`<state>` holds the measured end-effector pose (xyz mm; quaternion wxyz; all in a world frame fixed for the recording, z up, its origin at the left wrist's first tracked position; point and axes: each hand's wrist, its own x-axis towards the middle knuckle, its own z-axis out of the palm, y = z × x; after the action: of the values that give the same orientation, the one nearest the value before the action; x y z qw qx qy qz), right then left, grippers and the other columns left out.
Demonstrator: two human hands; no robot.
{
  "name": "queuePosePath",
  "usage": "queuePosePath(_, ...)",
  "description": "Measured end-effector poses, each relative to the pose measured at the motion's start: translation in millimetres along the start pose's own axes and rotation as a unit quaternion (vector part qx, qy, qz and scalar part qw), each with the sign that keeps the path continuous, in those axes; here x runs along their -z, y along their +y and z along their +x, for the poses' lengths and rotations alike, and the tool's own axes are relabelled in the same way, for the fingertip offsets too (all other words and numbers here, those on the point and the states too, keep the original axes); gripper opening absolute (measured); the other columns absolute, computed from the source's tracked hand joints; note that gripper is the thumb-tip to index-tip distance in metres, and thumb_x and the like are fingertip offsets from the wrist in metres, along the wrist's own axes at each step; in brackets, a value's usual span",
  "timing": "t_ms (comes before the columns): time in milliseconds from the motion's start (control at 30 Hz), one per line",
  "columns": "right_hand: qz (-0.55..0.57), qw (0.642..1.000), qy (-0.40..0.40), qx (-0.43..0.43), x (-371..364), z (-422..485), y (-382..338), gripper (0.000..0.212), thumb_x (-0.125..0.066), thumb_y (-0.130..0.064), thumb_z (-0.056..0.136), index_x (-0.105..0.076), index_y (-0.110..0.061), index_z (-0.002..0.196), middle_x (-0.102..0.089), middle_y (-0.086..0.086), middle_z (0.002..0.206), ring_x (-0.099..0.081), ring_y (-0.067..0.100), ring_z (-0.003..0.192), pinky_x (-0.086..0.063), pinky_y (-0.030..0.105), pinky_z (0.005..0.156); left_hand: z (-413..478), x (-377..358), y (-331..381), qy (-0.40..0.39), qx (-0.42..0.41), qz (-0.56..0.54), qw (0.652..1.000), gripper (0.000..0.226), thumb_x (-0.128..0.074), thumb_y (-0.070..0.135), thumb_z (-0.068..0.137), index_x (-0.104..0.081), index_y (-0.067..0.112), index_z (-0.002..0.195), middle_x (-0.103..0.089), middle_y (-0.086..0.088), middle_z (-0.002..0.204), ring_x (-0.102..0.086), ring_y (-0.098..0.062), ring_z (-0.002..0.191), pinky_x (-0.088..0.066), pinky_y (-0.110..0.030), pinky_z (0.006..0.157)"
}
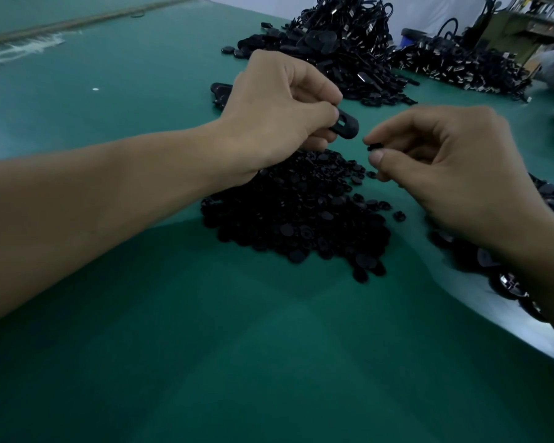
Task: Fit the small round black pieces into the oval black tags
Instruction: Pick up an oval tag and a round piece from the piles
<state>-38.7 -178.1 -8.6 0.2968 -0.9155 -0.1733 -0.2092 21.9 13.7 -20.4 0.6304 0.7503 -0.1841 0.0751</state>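
My left hand [279,116] pinches an oval black tag [346,125] between thumb and fingers, its rounded end pointing right and a small slot showing near the thumb. A short gap to the right, my right hand [445,167] holds a small round black piece [374,146] at the tips of thumb and forefinger. The piece and the tag are apart. Under both hands lies a heap of small round black pieces [301,215] on the green table [205,346].
A big pile of black tags with cords [343,49] sits at the back, another pile [461,65] to its right. More black tags [506,276] lie under my right wrist near the table's curved edge. A few loose tags [219,92] lie behind my left hand.
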Motion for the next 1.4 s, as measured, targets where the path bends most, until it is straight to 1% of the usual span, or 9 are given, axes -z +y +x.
queuePosePath(267,0.044,0.998,0.041,0.003,0.4,-0.2,-4.5,0.018,-0.068,-0.014,0.091,-0.070,-0.032,0.090,-0.073,-0.006,0.080,-0.072,0.012,0.075,-0.060,0.039,0.071,-5.1,-5.0,4.5,-0.025,-0.008,0.004,1.000,0.009,-0.072,0.001,0.089,-0.070,0.009,0.086,-0.073,-0.008,0.076,-0.076,-0.020,0.070,-0.062,-0.029,0.067)
queuePosePath(433,0.060,0.997,0.044,-0.004,0.6,-0.3,-5.9,0.007,-0.074,-0.023,0.090,-0.072,-0.029,0.090,-0.073,-0.008,0.079,-0.072,0.009,0.073,-0.060,0.028,0.070,-5.5,-4.1,4.8,-0.021,-0.004,0.010,1.000,0.009,-0.072,0.000,0.089,-0.071,0.009,0.087,-0.073,-0.009,0.078,-0.076,-0.019,0.070,-0.062,-0.029,0.068)
queuePosePath(533,0.067,0.997,0.034,-0.013,2.0,1.1,-3.3,0.019,-0.074,-0.017,0.090,-0.071,-0.027,0.107,-0.073,-0.009,0.081,-0.072,0.005,0.074,-0.058,0.021,0.071,-5.4,-3.7,5.1,-0.021,-0.003,0.012,1.000,0.010,-0.072,0.000,0.089,-0.070,0.009,0.087,-0.074,-0.010,0.079,-0.076,-0.020,0.070,-0.062,-0.029,0.068)
queuePosePath(600,0.054,0.998,0.030,-0.014,2.8,2.0,-1.3,0.022,-0.072,-0.019,0.092,-0.070,-0.029,0.111,-0.073,-0.009,0.080,-0.071,0.005,0.073,-0.058,0.021,0.071,-5.2,-3.7,4.8,-0.019,-0.001,0.011,1.000,0.010,-0.072,-0.001,0.089,-0.070,0.009,0.086,-0.074,-0.011,0.080,-0.076,-0.020,0.070,-0.062,-0.029,0.067)
queuePosePath(767,0.063,0.998,0.019,-0.007,4.0,2.7,-1.7,0.016,-0.072,-0.017,0.091,-0.069,-0.032,0.087,-0.071,-0.005,0.073,-0.071,0.008,0.066,-0.057,0.020,0.063,-4.8,-3.5,4.4,-0.019,-0.001,0.014,1.000,0.009,-0.073,0.000,0.089,-0.070,0.009,0.087,-0.074,-0.011,0.081,-0.076,-0.020,0.071,-0.062,-0.029,0.067)
queuePosePath(1000,0.060,0.998,0.022,-0.005,3.9,3.1,0.5,0.017,-0.074,-0.016,0.090,-0.066,-0.029,0.083,-0.071,-0.004,0.070,-0.072,0.008,0.065,-0.058,0.021,0.062,-4.4,-3.8,2.8,-0.017,-0.001,0.013,1.000,0.010,-0.073,0.000,0.088,-0.071,0.010,0.086,-0.074,-0.011,0.079,-0.076,-0.020,0.070,-0.062,-0.029,0.067)
queuePosePath(1133,0.072,0.997,0.025,-0.004,2.7,3.1,0.5,0.016,-0.074,-0.013,0.090,-0.067,-0.028,0.085,-0.072,-0.004,0.071,-0.072,0.007,0.066,-0.057,0.019,0.063,-4.7,-3.5,3.1,-0.020,-0.006,0.015,1.000,0.011,-0.073,0.000,0.088,-0.071,0.010,0.085,-0.074,-0.009,0.078,-0.076,-0.019,0.070,-0.062,-0.028,0.067)
queuePosePath(1333,0.075,0.997,0.026,-0.008,2.0,2.8,1.0,0.022,-0.071,-0.011,0.093,-0.068,-0.021,0.112,-0.073,-0.006,0.080,-0.073,0.007,0.073,-0.059,0.020,0.070,-4.7,-3.9,2.9,-0.024,-0.011,0.012,1.000,0.013,-0.073,-0.001,0.087,-0.070,0.012,0.084,-0.074,-0.008,0.076,-0.076,-0.019,0.070,-0.062,-0.028,0.067)
queuePosePath(1400,0.077,0.997,0.029,-0.008,2.5,3.1,0.7,0.018,-0.070,-0.011,0.093,-0.070,-0.020,0.108,-0.073,-0.006,0.080,-0.073,0.008,0.073,-0.059,0.021,0.070,-5.0,-4.3,2.8,-0.026,-0.013,0.014,0.999,0.013,-0.073,-0.002,0.087,-0.070,0.011,0.084,-0.074,-0.009,0.076,-0.076,-0.019,0.070,-0.062,-0.028,0.067)
